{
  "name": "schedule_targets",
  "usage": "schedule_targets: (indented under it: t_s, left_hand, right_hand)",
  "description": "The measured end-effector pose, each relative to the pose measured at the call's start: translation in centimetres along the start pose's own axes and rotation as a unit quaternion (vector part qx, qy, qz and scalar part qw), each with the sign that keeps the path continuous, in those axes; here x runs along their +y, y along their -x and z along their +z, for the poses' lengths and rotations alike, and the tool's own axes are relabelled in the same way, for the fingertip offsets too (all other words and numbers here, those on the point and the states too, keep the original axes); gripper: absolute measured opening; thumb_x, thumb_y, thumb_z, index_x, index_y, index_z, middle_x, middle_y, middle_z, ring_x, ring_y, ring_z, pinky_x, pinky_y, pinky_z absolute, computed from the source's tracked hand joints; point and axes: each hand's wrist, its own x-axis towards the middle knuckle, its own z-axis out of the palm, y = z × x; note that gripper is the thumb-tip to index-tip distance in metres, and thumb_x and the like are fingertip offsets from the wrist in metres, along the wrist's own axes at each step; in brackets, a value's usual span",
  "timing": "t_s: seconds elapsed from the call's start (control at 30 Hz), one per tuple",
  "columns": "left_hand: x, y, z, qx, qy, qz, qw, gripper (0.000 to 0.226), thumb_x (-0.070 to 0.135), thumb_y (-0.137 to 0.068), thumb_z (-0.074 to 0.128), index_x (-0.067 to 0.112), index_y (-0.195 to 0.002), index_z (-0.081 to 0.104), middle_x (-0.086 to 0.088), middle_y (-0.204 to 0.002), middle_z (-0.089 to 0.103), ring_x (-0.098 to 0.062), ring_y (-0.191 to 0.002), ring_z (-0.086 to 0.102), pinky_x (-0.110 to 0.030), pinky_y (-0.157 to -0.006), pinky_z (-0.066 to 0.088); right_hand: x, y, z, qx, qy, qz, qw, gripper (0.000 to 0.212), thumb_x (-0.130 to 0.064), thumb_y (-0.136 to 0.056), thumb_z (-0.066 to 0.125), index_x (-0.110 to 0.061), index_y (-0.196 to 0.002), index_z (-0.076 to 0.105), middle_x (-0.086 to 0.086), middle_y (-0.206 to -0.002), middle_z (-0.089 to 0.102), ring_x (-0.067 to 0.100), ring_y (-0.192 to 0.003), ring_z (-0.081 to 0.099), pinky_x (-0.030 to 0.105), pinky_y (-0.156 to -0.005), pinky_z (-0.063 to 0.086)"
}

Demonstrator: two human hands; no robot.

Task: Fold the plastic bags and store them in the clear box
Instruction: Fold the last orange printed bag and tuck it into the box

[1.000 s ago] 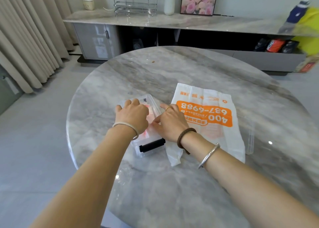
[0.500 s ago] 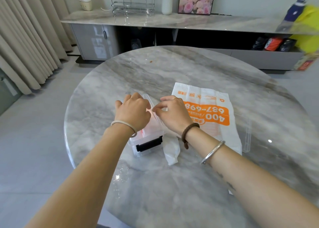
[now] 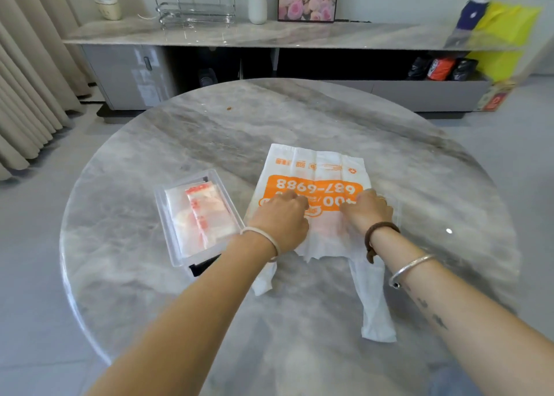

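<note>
A white plastic bag with an orange panel and printed numbers lies flat on the round marble table, its two handles trailing toward me. My left hand and my right hand rest side by side on the bag's middle, fingers bent down onto the plastic; the fingertips are hidden. Left of the bag stands the clear box, open at the top, with folded red-and-white bags lying inside. A black latch shows on its near end.
A faint clear plastic edge shows just right of the bag. Behind the table runs a low marble-topped cabinet with a wire rack, a vase and a flower picture. Curtains hang at the left.
Both hands left the clear box and moved right onto the orange-and-white bag. The box's folded bags are now uncovered, and the bag's handles lie spread apart.
</note>
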Motion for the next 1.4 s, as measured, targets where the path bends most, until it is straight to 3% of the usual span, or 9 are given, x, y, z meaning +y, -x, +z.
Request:
schedule_targets:
  t_s: [0.17,0.23,0.4,0.67,0.77,0.87,0.97,1.17,1.4]
  left_hand:
    - [0.0,-1.8,4.0,-0.119,-0.056,-0.012,0.991,0.049,0.030,-0.095,0.041,0.012,-0.139,0.032,-0.007,-0.146,0.035,-0.028,-0.135,0.033,-0.040,-0.110,0.030]
    - [0.1,-2.2,4.5,-0.130,-0.060,-0.017,0.990,0.049,0.034,-0.094,0.041,0.013,-0.138,0.033,-0.006,-0.145,0.036,-0.028,-0.133,0.035,-0.042,-0.108,0.032]
    - [0.6,-2.2,4.3,-0.126,-0.041,-0.005,0.991,0.046,0.032,-0.094,0.042,0.014,-0.137,0.035,-0.009,-0.141,0.040,-0.032,-0.128,0.041,-0.043,-0.105,0.035]
    - [1.8,-1.6,4.0,-0.158,0.241,0.009,0.957,0.051,-0.003,-0.088,0.048,0.008,-0.137,0.039,-0.011,-0.137,0.048,-0.025,-0.129,0.045,-0.030,-0.103,0.039]
    - [1.1,-1.4,3.4,-0.215,0.336,-0.050,0.916,0.042,-0.014,-0.084,0.049,0.001,-0.123,0.052,-0.017,-0.118,0.058,-0.025,-0.111,0.056,-0.023,-0.081,0.047]
    - [-0.5,-1.4,2.5,-0.023,0.353,-0.181,0.918,0.023,-0.011,-0.084,0.050,0.009,-0.092,0.058,-0.018,-0.110,0.063,-0.028,-0.090,0.060,-0.026,-0.072,0.046]
    - [-1.9,-1.6,1.9,0.115,0.353,-0.300,0.879,0.029,0.001,-0.089,0.043,0.000,-0.116,0.053,-0.020,-0.127,0.054,-0.035,-0.116,0.052,-0.034,-0.091,0.042]
    - [-4.4,-4.5,5.7,0.068,0.511,-0.360,0.777,0.089,0.042,-0.051,0.058,-0.002,-0.127,0.045,-0.024,-0.129,0.053,-0.040,-0.113,0.055,-0.050,-0.099,0.045]
    - [-1.9,-2.4,2.8,0.066,0.564,-0.390,0.725,0.053,-0.010,-0.078,0.053,-0.004,-0.127,0.036,-0.022,-0.121,0.051,-0.042,-0.113,0.054,-0.044,-0.089,0.049]
  right_hand:
    - [2.4,-2.1,-0.6,-0.017,-0.111,0.064,0.992,0.058,-0.033,-0.071,0.063,-0.006,-0.121,0.052,0.014,-0.122,0.059,0.032,-0.112,0.056,0.035,-0.087,0.047]
    - [2.4,-2.7,-1.2,-0.038,-0.180,0.076,0.980,0.033,-0.021,-0.075,0.066,-0.002,-0.101,0.059,0.012,-0.099,0.064,0.028,-0.089,0.062,0.025,-0.069,0.043]
    - [2.1,-2.8,-2.3,-0.116,-0.257,0.062,0.957,0.029,-0.010,-0.084,0.061,-0.012,-0.061,0.044,0.000,-0.057,0.042,0.011,-0.050,0.038,0.012,-0.025,0.028]
    - [0.6,-1.2,-3.8,-0.151,-0.391,0.015,0.908,0.003,-0.002,-0.080,0.059,-0.003,-0.078,0.061,0.010,-0.068,0.060,0.021,-0.058,0.056,0.026,-0.057,0.045]
    - [0.1,0.1,-4.2,-0.214,-0.359,-0.086,0.905,0.015,-0.010,-0.083,0.062,-0.006,-0.069,0.059,0.009,-0.060,0.060,0.017,-0.052,0.055,0.022,-0.052,0.043]
    - [-0.2,1.6,-4.1,-0.335,-0.255,-0.140,0.896,0.026,-0.033,-0.091,0.053,-0.012,-0.080,0.064,0.004,-0.072,0.062,0.013,-0.056,0.054,0.021,-0.052,0.043]
    - [-0.4,1.9,-3.6,-0.392,-0.226,-0.130,0.882,0.034,-0.036,-0.094,0.045,-0.009,-0.091,0.065,0.002,-0.085,0.066,0.013,-0.061,0.059,0.020,-0.057,0.049]
    - [0.2,0.4,-1.1,-0.239,-0.133,-0.082,0.959,0.021,-0.015,-0.090,0.052,-0.001,-0.100,0.065,0.006,-0.080,0.062,0.016,-0.061,0.057,0.026,-0.057,0.046]
    - [0.0,0.2,0.9,-0.203,-0.083,-0.072,0.973,0.014,-0.011,-0.086,0.055,-0.002,-0.091,0.064,0.006,-0.071,0.063,0.025,-0.077,0.066,0.037,-0.079,0.056]
